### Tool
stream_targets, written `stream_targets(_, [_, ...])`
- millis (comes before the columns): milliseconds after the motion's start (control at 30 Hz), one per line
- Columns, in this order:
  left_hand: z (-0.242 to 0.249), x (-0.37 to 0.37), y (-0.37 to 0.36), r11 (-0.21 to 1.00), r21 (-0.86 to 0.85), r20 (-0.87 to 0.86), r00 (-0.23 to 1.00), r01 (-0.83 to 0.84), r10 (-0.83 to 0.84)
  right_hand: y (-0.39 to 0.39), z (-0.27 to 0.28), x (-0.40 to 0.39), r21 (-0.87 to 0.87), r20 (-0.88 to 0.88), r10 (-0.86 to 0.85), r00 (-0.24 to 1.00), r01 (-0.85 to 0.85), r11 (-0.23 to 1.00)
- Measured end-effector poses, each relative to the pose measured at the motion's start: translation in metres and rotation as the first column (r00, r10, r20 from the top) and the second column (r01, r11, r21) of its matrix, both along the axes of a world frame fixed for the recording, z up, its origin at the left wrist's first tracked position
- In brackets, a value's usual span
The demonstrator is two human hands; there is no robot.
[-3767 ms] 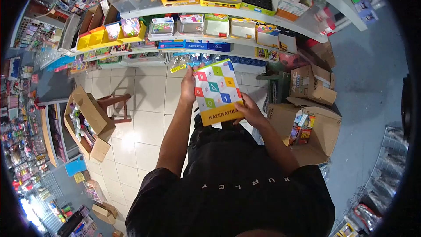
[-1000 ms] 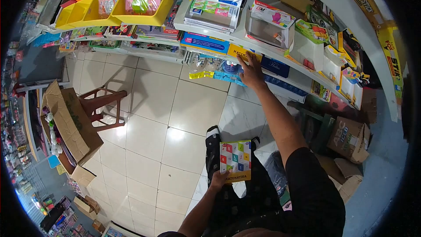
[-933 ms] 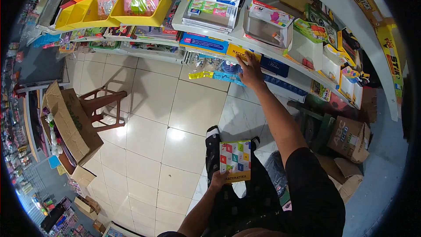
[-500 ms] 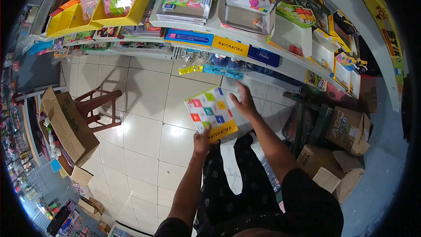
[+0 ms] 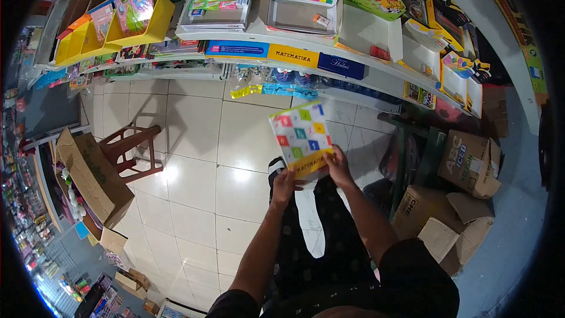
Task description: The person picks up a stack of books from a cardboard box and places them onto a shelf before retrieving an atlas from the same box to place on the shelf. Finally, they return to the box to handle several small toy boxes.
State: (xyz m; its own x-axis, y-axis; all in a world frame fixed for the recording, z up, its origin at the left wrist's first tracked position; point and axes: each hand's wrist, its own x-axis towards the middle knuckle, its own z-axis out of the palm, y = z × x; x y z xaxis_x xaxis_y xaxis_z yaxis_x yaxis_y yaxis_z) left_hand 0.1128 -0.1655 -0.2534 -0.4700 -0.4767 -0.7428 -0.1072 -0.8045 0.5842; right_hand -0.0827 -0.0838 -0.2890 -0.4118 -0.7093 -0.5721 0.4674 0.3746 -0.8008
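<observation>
A book (image 5: 301, 135) with a grid of coloured squares and a yellow band reading MATEMATIKA is held out in front of my legs. My left hand (image 5: 283, 186) grips its lower left corner. On its lower right edge, my right hand (image 5: 338, 166) is closed with the thumb over the cover. Beyond the book, a yellow stack marked MATEMATIKA (image 5: 293, 55) lies on the shelf under the counter, between a blue stack (image 5: 238, 49) and a dark blue one (image 5: 341, 65).
Open display boxes (image 5: 215, 23) and yellow bins (image 5: 138, 34) line the counter (image 5: 259, 35). A brown stool (image 5: 132, 150) and a cardboard box (image 5: 97, 176) stand left. More cartons (image 5: 468, 162) sit at right beside a dark green frame (image 5: 425, 162).
My right hand has come down from beside the book and taken hold of its lower right edge. The book has shifted slightly right and up in view.
</observation>
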Motion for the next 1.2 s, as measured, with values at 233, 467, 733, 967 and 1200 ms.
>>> stream_targets(233, [0.003, 0.032, 0.056, 0.973, 0.196, 0.041, 0.990, 0.123, -0.133, -0.145, 0.021, -0.072, -0.118, -0.157, -0.162, 0.974, 0.144, 0.982])
stream_targets(467, [-0.027, 0.093, 0.136, 0.958, 0.266, 0.082, 0.988, 0.104, -0.130, -0.267, 0.026, -0.105, -0.110, -0.197, -0.200, 0.960, 0.181, 0.977])
stream_targets(733, [-0.004, 0.080, 0.112, 0.975, 0.114, 0.245, 0.946, 0.190, -0.213, -0.272, 0.040, -0.083, 0.542, -0.840, 0.533, -0.107, -0.221, 0.811])
stream_targets(967, [-0.012, 0.088, 0.114, 0.980, 0.069, 0.232, 0.953, 0.185, -0.196, -0.288, 0.022, -0.061, 0.742, -0.670, 0.722, -0.172, -0.193, 0.643])
stream_targets(1200, [-0.013, 0.086, 0.112, 0.977, 0.153, 0.233, 0.955, 0.149, -0.182, -0.298, 0.027, -0.051, 0.775, -0.629, 0.767, -0.127, -0.176, 0.607])
